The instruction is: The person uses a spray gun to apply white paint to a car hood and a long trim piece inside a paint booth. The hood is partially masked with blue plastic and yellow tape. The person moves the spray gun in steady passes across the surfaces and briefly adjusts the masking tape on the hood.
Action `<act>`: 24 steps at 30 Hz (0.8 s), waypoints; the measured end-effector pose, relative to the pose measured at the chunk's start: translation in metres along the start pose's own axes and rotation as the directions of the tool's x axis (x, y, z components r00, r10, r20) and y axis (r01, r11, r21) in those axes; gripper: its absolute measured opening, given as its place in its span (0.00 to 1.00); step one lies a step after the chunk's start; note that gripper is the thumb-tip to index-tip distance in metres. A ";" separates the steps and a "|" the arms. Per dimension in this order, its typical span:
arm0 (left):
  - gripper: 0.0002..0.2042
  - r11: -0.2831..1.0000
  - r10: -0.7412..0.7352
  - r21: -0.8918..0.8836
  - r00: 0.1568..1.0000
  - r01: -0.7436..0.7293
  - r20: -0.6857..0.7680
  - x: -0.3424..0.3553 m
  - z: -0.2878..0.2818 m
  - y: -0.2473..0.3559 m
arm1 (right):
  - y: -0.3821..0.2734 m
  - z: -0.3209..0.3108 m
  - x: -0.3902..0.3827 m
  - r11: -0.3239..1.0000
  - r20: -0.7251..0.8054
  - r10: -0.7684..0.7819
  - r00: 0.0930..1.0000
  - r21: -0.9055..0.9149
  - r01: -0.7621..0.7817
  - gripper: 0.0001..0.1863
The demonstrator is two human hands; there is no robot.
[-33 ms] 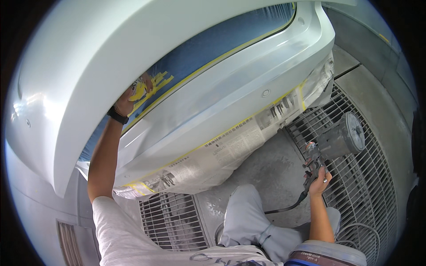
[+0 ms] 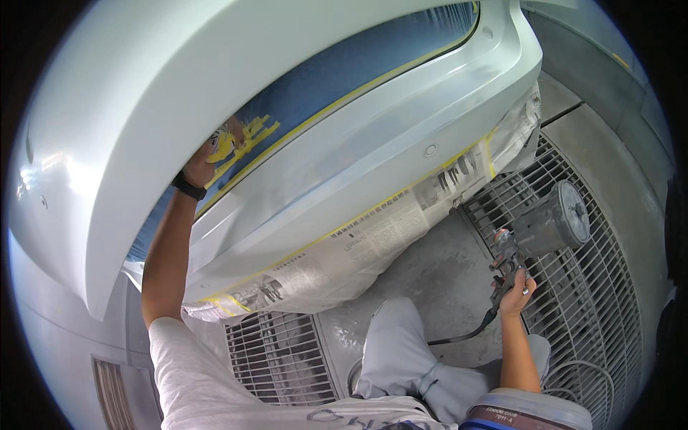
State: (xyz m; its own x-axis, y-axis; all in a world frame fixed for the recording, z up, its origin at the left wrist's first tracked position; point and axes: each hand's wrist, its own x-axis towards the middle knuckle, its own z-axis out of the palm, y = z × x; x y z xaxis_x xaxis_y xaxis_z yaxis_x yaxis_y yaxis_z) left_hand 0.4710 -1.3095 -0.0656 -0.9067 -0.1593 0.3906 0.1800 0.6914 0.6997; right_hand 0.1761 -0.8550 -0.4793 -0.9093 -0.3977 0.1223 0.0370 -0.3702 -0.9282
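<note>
My right hand [image 2: 514, 295] is closed round the grip of a spray gun [image 2: 506, 258], whose large grey cup [image 2: 555, 218] sticks out to the right. A dark air hose [image 2: 466, 335] runs from its handle. My left hand [image 2: 201, 166] reaches up to the blue-covered rear window [image 2: 322, 75] of a pale car body, beside crumpled yellow masking tape [image 2: 256, 132]. The car's curved edge hides part of that hand, so its grip is unclear. Below the window lies the pale rear panel [image 2: 373, 158], lined underneath with newspaper masking [image 2: 373, 240].
Metal floor gratings [image 2: 287, 362] lie at the lower left and under the spray gun at the right. Grey floor [image 2: 437, 279] stretches between them, next to my bent knee [image 2: 394, 330]. A respirator filter [image 2: 527, 412] juts into the lower right. A grey wall [image 2: 595, 64] stands at the far right.
</note>
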 end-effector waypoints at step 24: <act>0.30 0.997 0.080 0.000 0.995 -0.080 -0.065 0.008 0.002 -0.005 | 0.022 0.010 0.011 0.996 -0.043 0.049 0.998 0.074 -0.046 0.21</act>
State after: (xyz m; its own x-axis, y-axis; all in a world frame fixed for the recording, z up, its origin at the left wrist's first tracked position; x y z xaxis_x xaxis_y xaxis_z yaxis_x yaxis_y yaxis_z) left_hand 0.4621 -1.3128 -0.0665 -0.8628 -0.1489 0.4832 0.2522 0.7016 0.6664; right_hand 0.1709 -0.8753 -0.4946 -0.9235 -0.3787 0.0609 0.1095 -0.4125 -0.9044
